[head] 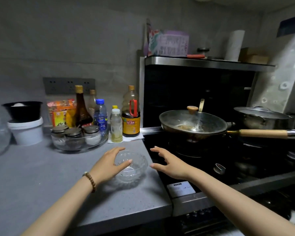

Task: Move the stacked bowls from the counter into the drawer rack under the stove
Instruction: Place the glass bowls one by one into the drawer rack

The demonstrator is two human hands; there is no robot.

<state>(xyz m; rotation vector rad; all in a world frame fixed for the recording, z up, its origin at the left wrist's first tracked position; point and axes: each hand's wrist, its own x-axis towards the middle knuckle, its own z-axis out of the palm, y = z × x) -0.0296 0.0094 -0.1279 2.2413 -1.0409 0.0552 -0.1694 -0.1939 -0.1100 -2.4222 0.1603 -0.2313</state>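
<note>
Counter (41,176): grey, left of the stove (199,160).
Bowls (133,169): clear stack on the counter edge beside the stove.
Left grip (107,162): released, spread at the side of the bowls away from the stove; nearer.
Right grip (170,164): released, on the stove side, slightly apart.

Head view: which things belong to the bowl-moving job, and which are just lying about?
Job: stacked glass bowls, counter, left hand, right hand, both hands open at the bowls.
Lying about: lidded wok, steel pot, soy sauce bottle, spice jar tray, white tub.
</note>
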